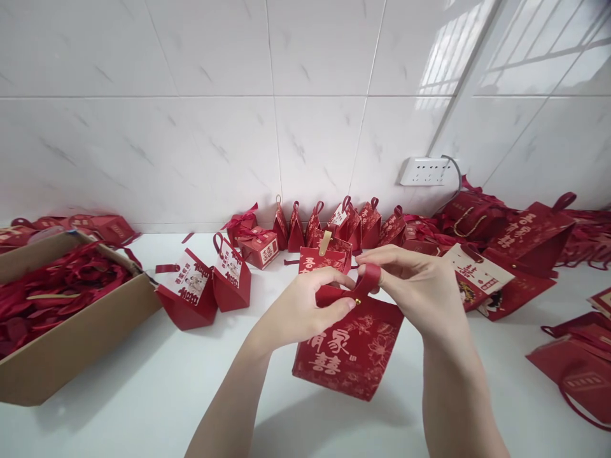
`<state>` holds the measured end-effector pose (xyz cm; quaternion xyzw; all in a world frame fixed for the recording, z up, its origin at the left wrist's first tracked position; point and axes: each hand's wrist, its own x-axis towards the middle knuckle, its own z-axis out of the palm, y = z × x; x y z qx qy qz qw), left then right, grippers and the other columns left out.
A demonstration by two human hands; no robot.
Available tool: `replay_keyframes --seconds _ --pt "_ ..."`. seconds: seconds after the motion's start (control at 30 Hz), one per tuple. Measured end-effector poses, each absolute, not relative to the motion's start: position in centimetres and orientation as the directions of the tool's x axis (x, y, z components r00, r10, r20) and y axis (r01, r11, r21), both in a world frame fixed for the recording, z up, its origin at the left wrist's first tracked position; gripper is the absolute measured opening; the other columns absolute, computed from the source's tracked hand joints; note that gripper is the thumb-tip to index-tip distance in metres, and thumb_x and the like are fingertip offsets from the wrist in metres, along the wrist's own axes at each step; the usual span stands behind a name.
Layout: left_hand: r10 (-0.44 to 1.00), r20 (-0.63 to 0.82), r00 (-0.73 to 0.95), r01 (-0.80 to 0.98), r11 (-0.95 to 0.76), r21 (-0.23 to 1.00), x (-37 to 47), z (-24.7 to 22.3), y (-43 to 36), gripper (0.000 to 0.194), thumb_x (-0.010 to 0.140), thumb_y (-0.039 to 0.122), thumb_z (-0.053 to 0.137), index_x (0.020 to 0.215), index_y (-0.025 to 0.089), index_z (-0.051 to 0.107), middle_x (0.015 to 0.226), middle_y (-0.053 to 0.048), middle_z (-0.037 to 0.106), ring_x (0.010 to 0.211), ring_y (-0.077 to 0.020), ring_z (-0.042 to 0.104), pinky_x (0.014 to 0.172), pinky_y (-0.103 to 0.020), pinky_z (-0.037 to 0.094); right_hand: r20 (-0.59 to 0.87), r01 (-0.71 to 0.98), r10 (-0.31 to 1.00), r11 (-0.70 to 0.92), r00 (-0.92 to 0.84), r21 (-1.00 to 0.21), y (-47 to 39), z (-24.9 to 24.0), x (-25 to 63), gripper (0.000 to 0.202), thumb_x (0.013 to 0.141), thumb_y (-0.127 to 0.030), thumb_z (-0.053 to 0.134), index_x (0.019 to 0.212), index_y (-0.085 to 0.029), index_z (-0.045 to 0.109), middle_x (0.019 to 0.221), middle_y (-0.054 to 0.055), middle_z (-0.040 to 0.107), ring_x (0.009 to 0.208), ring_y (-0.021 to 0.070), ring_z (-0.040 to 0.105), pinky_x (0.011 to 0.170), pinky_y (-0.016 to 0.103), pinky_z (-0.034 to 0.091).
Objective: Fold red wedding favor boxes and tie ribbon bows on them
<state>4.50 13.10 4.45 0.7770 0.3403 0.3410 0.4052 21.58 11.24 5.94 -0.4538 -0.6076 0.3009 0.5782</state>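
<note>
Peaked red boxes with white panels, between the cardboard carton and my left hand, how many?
2. The nearer box stands beside the carton; the farther box is just right of it. Neither looks hidden.

Clock centred on one held red gift box (353, 356): two hands, left hand (305, 305) and right hand (424, 286); nine o'clock, one cardboard carton (90, 346); ten, two picture-labelled boxes (191, 308); one, one power strip (424, 173).
</note>
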Motion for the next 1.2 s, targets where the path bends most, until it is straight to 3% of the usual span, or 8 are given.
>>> replay_keyframes --seconds 0.13,0.27,0.47,0.73,0.87,0.93,1.03,1.2 --pt "0.794 0.234 0.562 0.252 -0.434 0.865 4.1 4.7 13.2 0.018 0.081 0.025 0.059 0.097 0.022 0.065 0.102 -0.003 0.068 0.095 -0.0184 0.062 0.086 -0.032 0.049 0.408 0.135 0.913 0.405 0.0 -0.904 11.1 6.1 21.9 0.009 0.074 -0.027 0.072 0.072 -0.018 0.072 0.078 0.004 0.071 0.055 0.0116 0.061 0.048 0.023 0.053" --pt "0.773 0.247 0.584 0.125 -0.386 0.914 3.3 4.7 13.5 0.026 0.075 0.029 0.069 0.098 0.022 0.062 0.079 0.0 0.063 0.074 -0.0149 0.06 0.07 -0.028 0.048 0.396 -0.007 0.871 0.412 -0.292 -0.911 10.8 5.9 23.7 0.018 0.078 -0.031 0.07 0.095 -0.025 0.072 0.089 0.004 0.071 0.057 0.013 0.063 0.053 0.029 0.055" --pt "0.717 0.233 0.657 -0.259 -0.075 0.963 3.6 4.1 13.5 0.054 0.065 0.049 0.076 0.103 0.021 0.049 0.063 0.004 0.054 0.054 -0.0101 0.051 0.051 -0.022 0.038 0.559 0.016 0.754 0.6 -0.344 -0.8 10.7 5.6 23.2 0.031 0.083 -0.032 0.065 0.114 -0.033 0.066 0.118 0.006 0.061 0.112 0.0234 0.055 0.092 0.041 0.05" --pt "0.568 0.271 0.777 -0.364 0.054 0.93 5.9 2.0 13.3 0.056 0.066 0.051 0.074 0.105 0.025 0.043 0.067 0.003 0.057 0.047 -0.0075 0.048 0.046 -0.021 0.039 0.584 0.0 0.623 0.684 -0.521 -0.73 10.5 5.9 22.0 0.015 0.086 -0.032 0.058 0.087 -0.027 0.072 0.131 0.005 0.052 0.115 0.025 0.054 0.097 0.041 0.045" --pt "0.499 0.263 0.826 -0.388 0.164 0.907 6.5 1.5 13.3 0.04 0.065 0.053 0.073 0.077 0.019 0.055 0.053 0.004 0.05 0.04 -0.0066 0.043 0.042 -0.022 0.032 0.602 -0.074 0.519 0.717 -0.607 -0.693 10.5 6.2 22.6 0.013 0.084 -0.033 0.062 0.089 -0.026 0.072 0.123 0.007 0.057 0.115 0.0256 0.054 0.1 0.043 0.042" --pt "0.494 0.268 0.827 -0.397 0.177 0.901 6.7 1.5 13.4 0.04 0.066 0.054 0.072 0.068 0.017 0.056 0.053 0.002 0.049 0.043 -0.0085 0.046 0.044 -0.023 0.035 0.616 -0.077 0.527 0.721 -0.586 -0.689 10.5 6.3 22.7 0.011 0.082 -0.033 0.065 0.083 -0.024 0.071 0.116 0.007 0.06 0.116 0.0254 0.053 0.1 0.043 0.041" --pt "0.624 0.258 0.737 -0.4 0.096 0.912 6.6 1.9 13.8 0.038 0.068 0.046 0.074 0.091 0.02 0.058 0.072 0.0 0.062 0.065 -0.0156 0.061 0.06 -0.027 0.046 0.631 -0.045 0.63 0.691 -0.453 -0.722 10.3 6.1 22.5 0.016 0.085 -0.035 0.062 0.077 -0.022 0.067 0.098 0.005 0.065 0.099 0.0213 0.061 0.093 0.041 0.046" --pt "0.812 0.245 0.53 -0.337 -0.063 0.939 4.8 3.2 14.4 0.041 0.083 0.055 0.051 0.104 0.02 0.06 0.107 -0.007 0.066 0.105 -0.022 0.059 0.089 -0.032 0.046 0.594 0.361 0.802 0.573 -0.061 -0.736 9.8 6.2 22.2 0.015 0.085 -0.028 0.061 0.073 -0.019 0.061 0.066 -0.002 0.06 0.058 0.0102 0.054 0.056 0.022 0.044"
